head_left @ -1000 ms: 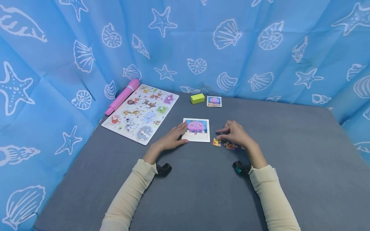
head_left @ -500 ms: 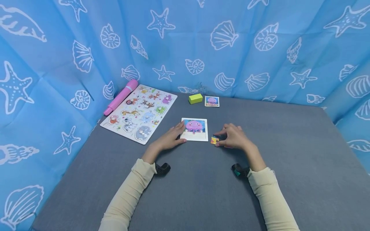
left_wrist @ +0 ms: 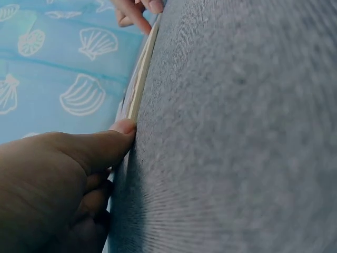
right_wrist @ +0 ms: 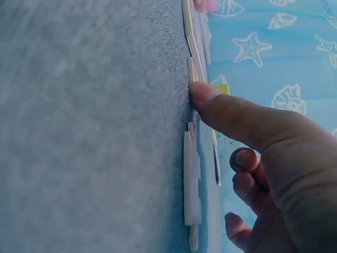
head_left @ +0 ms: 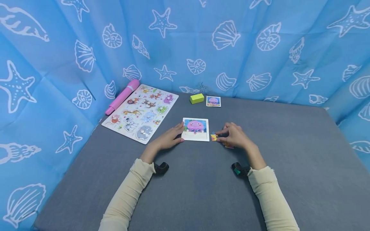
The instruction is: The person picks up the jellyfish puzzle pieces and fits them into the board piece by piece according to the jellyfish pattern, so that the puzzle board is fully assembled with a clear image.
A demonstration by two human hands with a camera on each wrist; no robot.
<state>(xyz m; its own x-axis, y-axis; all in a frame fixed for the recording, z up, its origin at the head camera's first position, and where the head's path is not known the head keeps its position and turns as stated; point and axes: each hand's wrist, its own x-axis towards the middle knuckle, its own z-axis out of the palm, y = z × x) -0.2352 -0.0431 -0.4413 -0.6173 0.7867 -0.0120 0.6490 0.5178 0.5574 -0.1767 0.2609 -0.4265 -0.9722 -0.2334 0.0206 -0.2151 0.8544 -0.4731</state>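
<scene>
Jigsaw piece (head_left: 214, 137), one, mostly yellow. Head view: lying just beyond the right edge of a square puzzle tray (head_left: 195, 137), apart from it; outline nearly square, so no clear long axis can be told; one side faces the tray, a small blue part shows at the far edge. Right hand (head_left: 236, 136), to the piece's right: thumb and forefinger narrowed on it, pinching. Left hand (head_left: 169, 137), on the opposite side of the tray and well apart from the piece — thumb and fingers spread wide along the tray's left edge, touching. Tray lies flat, jellyfish picture upright to the person, near strip bare and pale. Further pieces (head_left: 229, 146), partly hidden, lie beneath the right hand.

Left wrist view: tray seen edge-on, its pale near edge running from the left thumb tip towards the right hand's fingers at the far end.

Right wrist view: same piece edge-on, a thin strip in line with the tray — thumb tip against its near end, tray beyond. Loose pieces lie on the near side of the thumb, flat on the grey cloth (right_wrist: 95, 132).
</scene>
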